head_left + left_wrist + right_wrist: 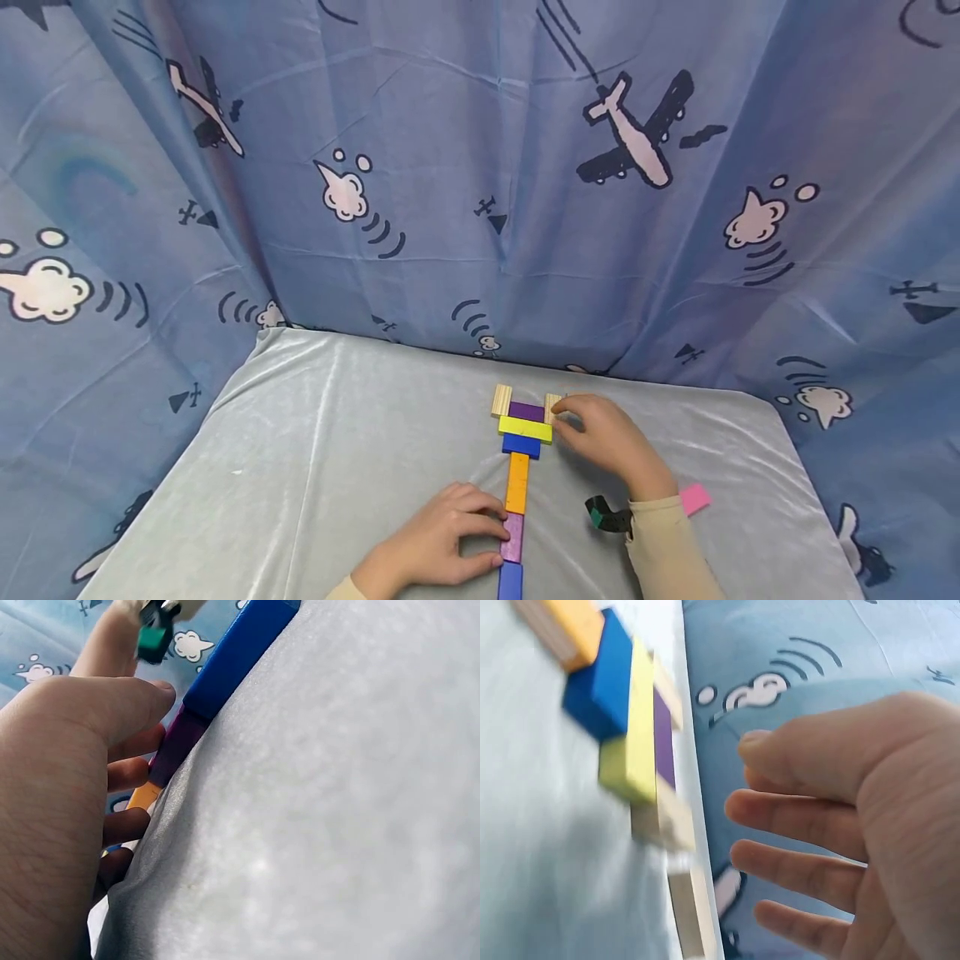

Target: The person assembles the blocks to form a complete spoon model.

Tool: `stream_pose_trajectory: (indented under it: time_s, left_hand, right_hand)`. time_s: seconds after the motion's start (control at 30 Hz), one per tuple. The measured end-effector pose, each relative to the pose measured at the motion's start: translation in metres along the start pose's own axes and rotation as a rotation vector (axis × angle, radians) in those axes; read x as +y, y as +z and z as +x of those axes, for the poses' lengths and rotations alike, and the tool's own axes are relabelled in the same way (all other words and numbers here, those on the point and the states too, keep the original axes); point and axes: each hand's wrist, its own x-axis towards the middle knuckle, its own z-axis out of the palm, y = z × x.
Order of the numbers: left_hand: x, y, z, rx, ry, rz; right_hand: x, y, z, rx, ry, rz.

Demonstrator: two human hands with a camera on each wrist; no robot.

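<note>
A line of painted wooden blocks runs away from me in the head view. Nearest is a blue block, then a pink-purple block, an orange block, a second blue block, a yellow block set crosswise and a dark purple block. Plain wood blocks flank the purple one, left and right. My left hand rests its relaxed fingertips against the pink-purple block's left side. Loosely bent, my right hand hovers beside the right plain block, apparently gripping nothing.
Another plain block lies past the line's end, mostly hidden by my right hand in the head view. A pink block lies by my right sleeve. Pale cloth covers the table; a printed blue curtain hangs behind.
</note>
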Motion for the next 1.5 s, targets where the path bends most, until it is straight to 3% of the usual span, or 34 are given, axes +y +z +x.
stream_pose_trajectory:
  time_s: [0.37, 0.53, 0.7, 0.87, 1.27, 1.5]
  left_hand:
    - [0.001, 0.001, 0.001, -0.003, -0.019, -0.022]
    - [0.001, 0.002, 0.000, -0.003, -0.010, -0.013]
    - [0.001, 0.001, 0.000, 0.004, 0.015, -0.002]
    - [-0.002, 0.001, 0.002, 0.040, 0.076, 0.045]
    - [-0.004, 0.001, 0.002, 0.053, 0.100, 0.055]
    - [-0.004, 0.003, -0.001, 0.039, 0.089, 0.055]
  right_hand:
    - [0.042, -0.027, -0.080, 0.107, -0.019, -0.042]
    - [0.065, -0.025, -0.117, 0.217, -0.044, -0.100]
    - [0.084, -0.017, -0.144, 0.295, -0.079, -0.086]
    - [0.096, -0.012, -0.156, 0.313, -0.057, -0.090]
    - [0.098, -0.010, -0.168, 0.240, 0.084, -0.116]
    - [0.099, -0.010, -0.168, 0.255, 0.059, -0.159]
